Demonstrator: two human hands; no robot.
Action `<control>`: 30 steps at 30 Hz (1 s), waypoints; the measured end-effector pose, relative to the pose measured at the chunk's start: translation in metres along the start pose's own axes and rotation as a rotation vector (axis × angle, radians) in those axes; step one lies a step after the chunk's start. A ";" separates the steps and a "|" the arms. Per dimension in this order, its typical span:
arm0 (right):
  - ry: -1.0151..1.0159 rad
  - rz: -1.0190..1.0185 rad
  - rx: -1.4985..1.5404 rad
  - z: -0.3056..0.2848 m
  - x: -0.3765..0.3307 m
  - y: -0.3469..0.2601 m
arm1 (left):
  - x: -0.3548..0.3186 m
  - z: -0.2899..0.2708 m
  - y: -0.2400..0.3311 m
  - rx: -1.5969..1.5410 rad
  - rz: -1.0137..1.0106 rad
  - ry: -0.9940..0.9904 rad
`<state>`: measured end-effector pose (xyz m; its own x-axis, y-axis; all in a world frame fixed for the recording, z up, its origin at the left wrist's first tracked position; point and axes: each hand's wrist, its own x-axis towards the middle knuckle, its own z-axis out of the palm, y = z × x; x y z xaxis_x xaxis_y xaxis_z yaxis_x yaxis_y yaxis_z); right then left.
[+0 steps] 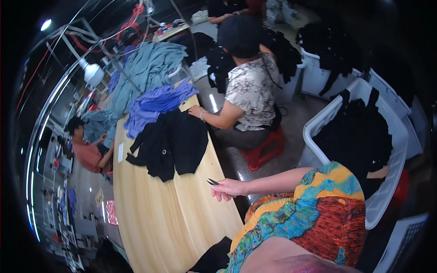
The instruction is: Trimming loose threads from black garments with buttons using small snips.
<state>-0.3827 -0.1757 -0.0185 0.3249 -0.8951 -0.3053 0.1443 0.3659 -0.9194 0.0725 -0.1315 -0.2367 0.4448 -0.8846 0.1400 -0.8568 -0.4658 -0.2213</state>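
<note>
- The left hand is not visible; only part of a bare arm shows at the lower edge, and I cannot tell which arm it is.
- The right hand (228,188) is over the right edge of the long wooden table (168,218). Its fingers are curled together around small dark scissors (212,181).
- Only the tips of the scissors come out of the fist; the handles are hidden.
- The tips point left and slightly up, toward a black garment (170,143) lying apart on the table.
- A co-worker's hand (196,111) rests on that garment.
</note>
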 end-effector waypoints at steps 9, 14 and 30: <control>0.104 -0.175 -0.100 -0.048 -0.106 0.016 | -0.110 -0.114 0.204 -0.576 0.300 -0.387; 0.252 -0.321 -0.041 -0.094 -0.158 0.046 | -0.177 -0.124 0.312 -0.868 0.887 -0.394; 1.195 -0.197 0.126 -0.243 -0.339 0.132 | -0.196 -0.025 0.400 -0.414 1.312 -0.723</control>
<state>-0.7006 0.1141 -0.0970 -0.7687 -0.5840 -0.2607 0.2058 0.1601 -0.9654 -0.3636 -0.1441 -0.3283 -0.7257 -0.5316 -0.4368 -0.6878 0.5461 0.4782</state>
